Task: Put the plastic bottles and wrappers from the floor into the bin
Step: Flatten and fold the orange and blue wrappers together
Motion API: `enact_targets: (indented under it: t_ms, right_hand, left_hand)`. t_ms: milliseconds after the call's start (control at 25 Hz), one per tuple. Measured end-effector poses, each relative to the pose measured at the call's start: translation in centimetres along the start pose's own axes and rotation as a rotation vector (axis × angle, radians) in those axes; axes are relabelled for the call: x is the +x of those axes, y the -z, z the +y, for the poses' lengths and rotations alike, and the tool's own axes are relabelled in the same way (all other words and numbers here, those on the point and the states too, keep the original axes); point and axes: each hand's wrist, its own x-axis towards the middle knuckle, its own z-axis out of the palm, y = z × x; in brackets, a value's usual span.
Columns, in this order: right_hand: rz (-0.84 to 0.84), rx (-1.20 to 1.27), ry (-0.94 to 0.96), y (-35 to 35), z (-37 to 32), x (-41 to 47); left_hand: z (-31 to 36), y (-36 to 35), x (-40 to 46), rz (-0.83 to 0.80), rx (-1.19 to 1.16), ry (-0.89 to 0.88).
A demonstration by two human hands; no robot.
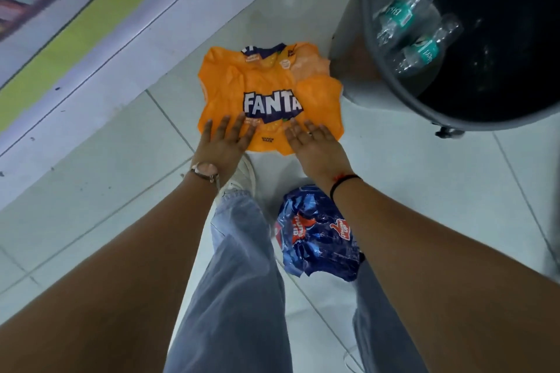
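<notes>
A large orange Fanta wrapper [266, 82] lies flat on the tiled floor beside the bin. My left hand [222, 142] and my right hand [315, 145] both rest on its near edge, fingers spread and flat, gripping nothing. A crumpled blue Thums Up wrapper [318, 236] lies on the floor between my legs, under my right forearm. The grey bin [394, 91] with a black liner stands at the upper right. Two clear plastic bottles [406, 15] with teal labels lie inside it near the rim.
A wall with a printed green and white panel [91, 24] runs along the left. My legs in blue jeans and a white shoe [242, 175] stand just behind the orange wrapper. The bin has a small wheel [448, 132] at its base.
</notes>
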Motion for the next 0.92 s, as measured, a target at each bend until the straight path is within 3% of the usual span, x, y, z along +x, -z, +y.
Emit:
enact_targets:
  t_ms: [160,360,440,760,840,920]
  right_hand:
    - [0.173,0.011,0.098,-1.4,-0.6,-7.8]
    - [0.06,-0.004,0.096,-6.5,1.0,-14.1]
    - [0.078,-0.049,0.124,-9.4,1.7,-14.8]
    - [-0.119,-0.023,0.09,-19.9,0.4,-13.8]
    - [-0.21,-0.036,0.085,-21.9,0.3,-13.4]
    - [-0.303,-0.059,0.06,-23.1,0.0,-12.5]
  left_hand:
    - [4.7,-0.6,-7.6,-0.011,-0.15,0.066]
    - [10.5,-4.9,-9.8,0.168,-0.094,-0.055]
    - [11.5,-7.3,-8.7,0.163,-0.059,-0.14]
    - [14.8,-16.5,-5.3,-0.176,-0.12,-0.283]
    - [15.3,-17.9,-5.2,-0.374,-0.129,-0.28]
    - [15.8,-18.8,-4.6,-0.457,-0.089,-0.247]
